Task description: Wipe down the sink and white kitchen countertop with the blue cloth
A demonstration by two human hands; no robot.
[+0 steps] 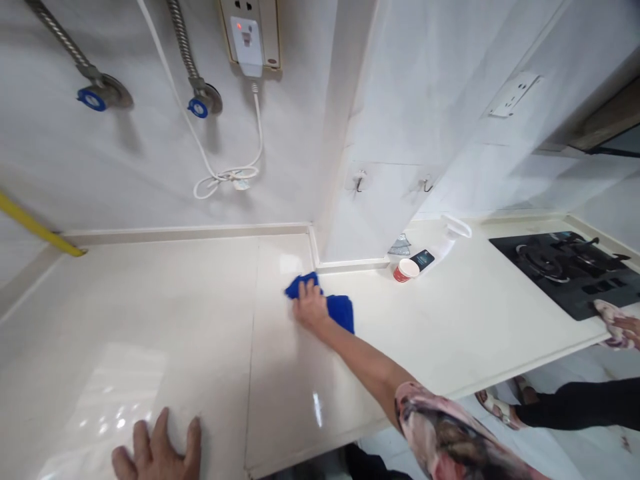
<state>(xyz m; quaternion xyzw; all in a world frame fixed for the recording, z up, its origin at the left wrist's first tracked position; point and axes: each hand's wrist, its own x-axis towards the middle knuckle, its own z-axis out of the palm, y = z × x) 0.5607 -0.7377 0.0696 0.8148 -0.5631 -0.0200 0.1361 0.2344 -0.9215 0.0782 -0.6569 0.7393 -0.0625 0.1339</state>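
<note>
My right hand (311, 308) reaches across the pale countertop (190, 300) and presses a blue cloth (341, 312) down close to the inside corner of the wall. Part of the cloth lies under my fingers, and a folded part shows to the right of my wrist. At the lower left, my left hand (159, 450) rests on the glossy surface with its fingers spread, holding nothing.
A red and white paper cup (406, 269), a dark card-like item (423, 260) and a white spray bottle (453, 230) are right of the corner. Beyond sits a black gas hob (560, 267). Another person's hand (625, 323) is at its edge. A yellow pipe (40, 227) enters the counter.
</note>
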